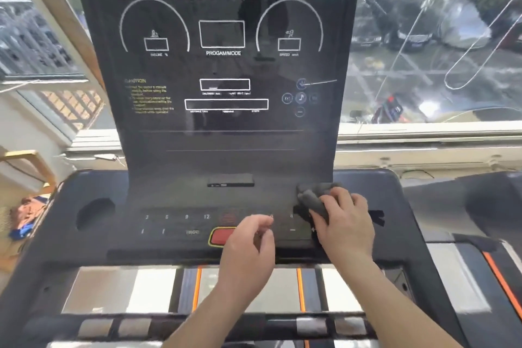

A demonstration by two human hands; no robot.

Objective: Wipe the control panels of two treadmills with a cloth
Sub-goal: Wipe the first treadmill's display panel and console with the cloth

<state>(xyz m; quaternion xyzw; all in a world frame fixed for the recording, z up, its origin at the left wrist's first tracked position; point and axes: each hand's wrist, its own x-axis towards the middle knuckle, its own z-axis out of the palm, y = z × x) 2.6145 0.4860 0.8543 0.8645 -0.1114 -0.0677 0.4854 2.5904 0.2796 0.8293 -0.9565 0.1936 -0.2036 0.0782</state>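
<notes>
A black treadmill control panel [220, 70] rises in front of me, with white dials and boxes printed on its upright screen. Below it lies the flat button console [175, 223] with numbers and a red stop button [221, 236]. My right hand [343, 220] grips a bunched dark grey cloth [312, 196] against the console's right end. Over the buttons just right of the red one hovers my left hand [248, 246], its fingers loosely curled and holding nothing.
A round cup recess [94, 213] sits at the console's left. A second treadmill's console [480, 200] shows at the right edge. A large window [437, 37] stands behind the panel. The belt and side rails [197, 288] lie under my arms.
</notes>
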